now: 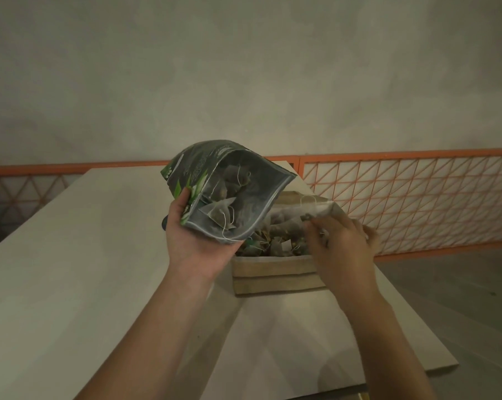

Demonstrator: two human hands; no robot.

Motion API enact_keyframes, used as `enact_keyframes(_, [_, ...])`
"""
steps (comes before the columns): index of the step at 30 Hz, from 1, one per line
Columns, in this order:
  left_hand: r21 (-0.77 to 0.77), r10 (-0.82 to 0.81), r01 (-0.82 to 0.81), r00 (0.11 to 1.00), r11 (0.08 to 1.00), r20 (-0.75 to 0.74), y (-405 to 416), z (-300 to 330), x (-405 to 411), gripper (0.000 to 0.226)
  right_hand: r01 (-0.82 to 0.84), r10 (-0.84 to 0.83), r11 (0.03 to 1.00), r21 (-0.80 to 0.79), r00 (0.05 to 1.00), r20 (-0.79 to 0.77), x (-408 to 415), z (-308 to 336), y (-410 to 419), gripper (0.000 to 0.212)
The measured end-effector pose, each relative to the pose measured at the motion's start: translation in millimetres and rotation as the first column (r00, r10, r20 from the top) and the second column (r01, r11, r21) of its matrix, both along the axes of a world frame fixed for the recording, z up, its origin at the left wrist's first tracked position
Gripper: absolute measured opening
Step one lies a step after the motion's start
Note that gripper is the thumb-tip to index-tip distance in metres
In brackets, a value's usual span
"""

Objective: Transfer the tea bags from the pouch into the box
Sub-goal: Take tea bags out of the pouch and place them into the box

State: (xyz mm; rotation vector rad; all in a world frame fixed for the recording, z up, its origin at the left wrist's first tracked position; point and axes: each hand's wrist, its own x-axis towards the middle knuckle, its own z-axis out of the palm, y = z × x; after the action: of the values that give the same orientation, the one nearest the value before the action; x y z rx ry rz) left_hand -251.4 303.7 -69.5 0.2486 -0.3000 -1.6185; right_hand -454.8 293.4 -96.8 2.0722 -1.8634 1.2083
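My left hand (196, 241) grips the lower edge of a dark green pouch (212, 171), held tilted with its silver-lined mouth open toward me. Several pyramid tea bags (222, 210) with white strings lie inside it. Just right of the pouch sits a brown cardboard box (272, 277) on the table, holding a pile of tea bags (278, 243). My right hand (340, 243) hovers over the box's right side, blurred, its fingers pinched on a tea bag (311, 210) that trails a string.
The pale table (85, 255) stretches left and toward me; its right edge runs close past the box. An orange wire-mesh railing (417, 197) stands behind, against a plain wall. Grey floor lies to the right.
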Motion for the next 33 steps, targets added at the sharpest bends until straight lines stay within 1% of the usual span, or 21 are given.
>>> enact_keyframes(2, [-0.009,0.001,-0.001,1.000,1.000,0.013,-1,-1,0,0.057,-0.106,0.129,0.982,-0.156,0.981,0.145,23,13,12,0.012])
enact_keyframes(3, [-0.009,0.001,0.000,1.000,1.000,0.027,-1,-1,0,0.058,-0.167,0.207,0.961,-0.219,0.963,0.174,35,20,18,0.012])
enact_keyframes(5, [0.014,0.017,-0.018,0.998,1.000,0.066,0,-1,-2,0.059,-0.251,0.295,0.925,-0.287,0.948,0.123,56,29,26,0.014])
enact_keyframes(8, [0.026,0.040,-0.043,0.995,0.999,0.091,4,0,-5,0.052,-0.269,0.266,0.932,-0.244,0.963,-0.044,79,33,24,0.020])
enact_keyframes(12, [0.030,0.073,-0.076,0.994,0.997,0.083,6,-1,-5,0.048,-0.199,0.161,0.966,-0.163,0.962,-0.220,96,33,17,0.027])
enact_keyframes(14, [0.024,0.082,-0.085,0.993,0.996,0.087,7,2,-5,0.050,-0.187,0.146,0.970,-0.155,0.959,-0.244,97,30,15,0.021])
enact_keyframes(16, [0.028,0.087,-0.090,0.993,0.996,0.079,7,4,-5,0.056,-0.187,0.151,0.969,-0.162,0.965,-0.212,96,27,14,0.011])
enact_keyframes(18, [0.039,0.081,-0.084,0.993,0.996,0.081,7,6,-6,0.058,-0.209,0.181,0.965,-0.161,0.968,-0.177,92,26,14,0.006])
enact_keyframes(21, [0.047,0.085,-0.090,0.991,0.995,0.105,6,7,-8,0.054,-0.296,0.290,0.943,-0.148,0.955,-0.062,83,28,16,0.005])
enact_keyframes(24, [0.035,0.075,-0.080,0.991,0.996,0.114,3,4,-8,0.056,-0.354,0.373,0.926,-0.131,0.912,0.168,71,31,18,0.015])
enact_keyframes(26, [0.009,0.056,-0.057,0.993,0.998,0.107,0,2,-8,0.057,-0.398,0.424,0.905,-0.146,0.828,0.368,61,36,19,0.023])
enact_keyframes(28, [-0.009,0.041,-0.040,0.996,0.999,0.085,-3,-1,-6,0.056,-0.411,0.457,0.887,-0.212,0.712,0.533,49,42,19,0.028])
enact_keyframes(30, [-0.020,0.022,-0.020,0.998,1.000,0.058,-5,-2,-5,0.055,-0.362,0.459,0.888,-0.285,0.643,0.613,33,44,15,0.026])
enact_keyframes(31, [-0.020,0.015,-0.014,0.999,1.000,0.049,-6,-2,-4,0.054,-0.334,0.448,0.894,-0.300,0.635,0.629,24,45,12,0.024])
enact_keyframes(33, [-0.022,0.001,0.001,0.999,1.000,0.046,-7,-2,-4,0.054,-0.285,0.395,0.919,-0.273,0.668,0.630,6,42,1,0.018])
